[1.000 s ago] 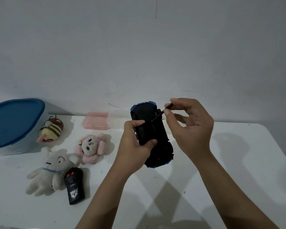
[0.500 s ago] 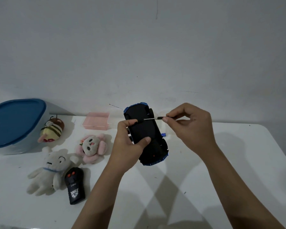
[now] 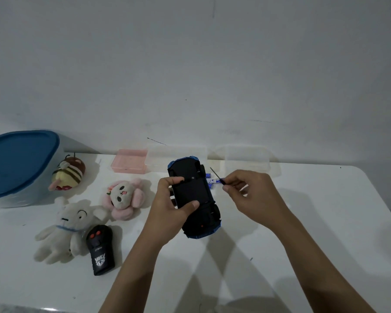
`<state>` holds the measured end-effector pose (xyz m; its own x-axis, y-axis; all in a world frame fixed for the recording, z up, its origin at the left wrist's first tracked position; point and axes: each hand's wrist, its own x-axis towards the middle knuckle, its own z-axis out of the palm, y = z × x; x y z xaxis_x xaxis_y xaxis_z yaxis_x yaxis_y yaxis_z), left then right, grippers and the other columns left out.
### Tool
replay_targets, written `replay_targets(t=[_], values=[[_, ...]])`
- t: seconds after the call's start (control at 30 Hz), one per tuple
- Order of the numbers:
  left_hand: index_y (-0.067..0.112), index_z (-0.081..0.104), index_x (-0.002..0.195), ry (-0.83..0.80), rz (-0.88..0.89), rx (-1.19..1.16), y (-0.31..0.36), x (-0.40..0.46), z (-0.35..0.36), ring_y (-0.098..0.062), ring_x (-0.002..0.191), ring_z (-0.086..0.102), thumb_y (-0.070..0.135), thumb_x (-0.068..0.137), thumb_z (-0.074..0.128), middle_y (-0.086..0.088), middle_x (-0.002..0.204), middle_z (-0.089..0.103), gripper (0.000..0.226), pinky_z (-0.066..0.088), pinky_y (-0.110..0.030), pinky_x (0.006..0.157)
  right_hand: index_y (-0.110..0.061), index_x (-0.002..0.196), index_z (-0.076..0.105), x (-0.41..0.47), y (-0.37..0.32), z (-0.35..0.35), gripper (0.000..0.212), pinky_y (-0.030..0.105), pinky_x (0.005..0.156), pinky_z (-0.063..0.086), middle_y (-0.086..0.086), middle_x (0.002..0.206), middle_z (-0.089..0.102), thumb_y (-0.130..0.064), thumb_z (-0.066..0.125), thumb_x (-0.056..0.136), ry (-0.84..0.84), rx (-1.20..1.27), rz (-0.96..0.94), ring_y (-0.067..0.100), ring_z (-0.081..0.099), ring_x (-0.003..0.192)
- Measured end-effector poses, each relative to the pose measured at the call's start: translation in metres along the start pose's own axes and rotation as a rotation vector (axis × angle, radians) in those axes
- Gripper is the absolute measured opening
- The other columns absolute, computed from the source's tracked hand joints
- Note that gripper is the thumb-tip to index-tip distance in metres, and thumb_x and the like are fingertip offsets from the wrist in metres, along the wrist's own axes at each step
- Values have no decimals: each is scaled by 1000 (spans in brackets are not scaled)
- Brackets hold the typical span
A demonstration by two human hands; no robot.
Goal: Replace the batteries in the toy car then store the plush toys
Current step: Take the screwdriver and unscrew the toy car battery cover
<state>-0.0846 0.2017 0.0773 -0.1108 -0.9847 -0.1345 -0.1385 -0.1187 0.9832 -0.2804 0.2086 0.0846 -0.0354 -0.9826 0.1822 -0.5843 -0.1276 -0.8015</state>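
Observation:
My left hand (image 3: 170,210) grips a blue toy car (image 3: 193,195) turned upside down, its black underside facing me, just above the white table (image 3: 303,245). My right hand (image 3: 251,195) pinches a thin black screwdriver (image 3: 216,176) beside the car's right side, tip pointing up and away from it. Blue-and-white batteries (image 3: 211,180) lie on the table just behind the car. Three plush toys lie at the left: a striped bee (image 3: 68,175), a pink flower-like one (image 3: 123,197) and a white dog (image 3: 66,229).
A large tub with a blue lid (image 3: 18,163) stands at far left. A black remote control (image 3: 101,251) lies by the white dog. A pink box (image 3: 129,163) and two clear boxes (image 3: 246,158) line the wall behind the car.
The car has come down lower toward the table. My right hand has pulled the screwdriver off the car's underside and out to the right, tip now pointing away.

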Motion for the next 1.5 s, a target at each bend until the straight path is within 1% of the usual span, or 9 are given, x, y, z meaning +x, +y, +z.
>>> replay_targets(t=[0.3, 0.53, 0.7, 0.83, 0.9, 1.0, 1.1, 1.37, 1.5], values=[[35, 45, 99, -7, -42, 0, -24, -7, -7, -14, 78, 60, -6, 77, 70, -4, 102, 58, 52, 51, -15, 54, -18, 87, 72, -17, 64, 25, 15, 30, 63, 49, -6, 73, 58, -15, 57, 84, -210, -404, 256, 14, 57, 74], [35, 48, 100, -52, -39, -16, -30, -6, -4, -20, 87, 61, -5, 76, 70, -10, 111, 57, 52, 52, -18, 56, -15, 78, 70, -18, 84, 36, 13, 39, 63, 55, 1, 69, 66, -12, 58, 80, -202, -364, 304, 19, 61, 70], [33, 48, 104, -69, -29, -45, -32, -3, -1, -19, 89, 61, -5, 77, 69, -12, 114, 56, 51, 53, -19, 60, -15, 91, 69, -18, 85, 34, 11, 36, 73, 53, -2, 82, 62, -18, 63, 82, -185, -352, 297, 16, 59, 79], [33, 48, 105, -103, -16, -35, -34, -3, 1, -20, 93, 61, -4, 78, 69, -12, 115, 56, 51, 53, -21, 62, -19, 91, 70, -19, 53, 25, 13, 16, 64, 46, -6, 77, 62, -12, 71, 80, 73, -20, 102, 7, 58, 68], [33, 48, 106, -121, -8, -27, -35, -3, 3, -20, 94, 62, -3, 78, 69, -10, 114, 56, 50, 54, -22, 63, -20, 89, 72, -19, 31, 21, 14, 17, 61, 48, -10, 74, 63, -9, 72, 79, 122, 175, 20, 8, 59, 67], [37, 48, 104, -140, 14, -8, -37, -3, 5, -20, 96, 62, 11, 72, 74, -6, 113, 58, 49, 55, -24, 67, -24, 95, 72, -17, 16, 21, 19, 21, 62, 49, -9, 77, 63, -17, 72, 78, 13, 224, -35, 13, 61, 70], [41, 50, 102, -155, 27, -14, -37, -2, 5, -19, 97, 62, 18, 67, 70, -3, 112, 58, 47, 56, -27, 70, -27, 102, 69, -14, 19, 27, 26, 12, 63, 43, -11, 84, 59, -21, 75, 77, -56, 103, -22, 13, 59, 75], [34, 50, 113, -192, 32, -4, -40, -4, 4, -18, 101, 61, 18, 64, 74, 16, 109, 60, 57, 54, -26, 75, -24, 79, 65, -10, 16, 27, 18, 12, 56, 40, -6, 81, 64, -11, 77, 75, -115, 260, 95, 5, 55, 65], [41, 49, 116, -220, 25, 13, -43, -5, 2, -18, 104, 60, 27, 55, 79, 20, 113, 58, 70, 56, -35, 84, -16, 74, 66, -9, 16, 20, 16, 13, 55, 41, -1, 70, 65, -5, 77, 74, -156, 402, 147, 10, 56, 63]])
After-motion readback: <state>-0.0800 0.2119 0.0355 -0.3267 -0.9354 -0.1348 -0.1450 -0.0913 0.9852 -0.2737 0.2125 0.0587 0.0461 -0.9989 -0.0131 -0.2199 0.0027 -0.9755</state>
